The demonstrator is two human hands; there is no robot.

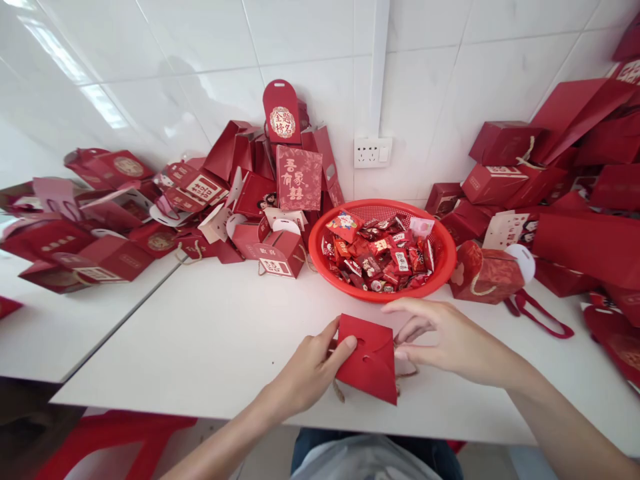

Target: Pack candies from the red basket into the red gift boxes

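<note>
My left hand (313,367) grips a small red paper gift box (370,353) by its left side, thumb pressed on the face turned up to me. That face shows folded flaps with curved interlocking tabs. Twisted rope handles (339,391) stick out beneath it on both sides. My right hand (437,337) is at the box's right edge, index finger stretched out and thumb apart from it, close to the rope on that side. Whether its fingertips touch the rope is hard to tell. Just beyond the box stands a red plastic basket (320,257) of wrapped candies (380,253).
Folded red gift boxes (113,257) are heaped along the wall on the left. Another pile of red boxes (505,183) rises on the right, with a red ribbon loop (543,317) near it. A socket (373,153) is on the tiled wall. A red stool (120,433) stands below the white table (210,360).
</note>
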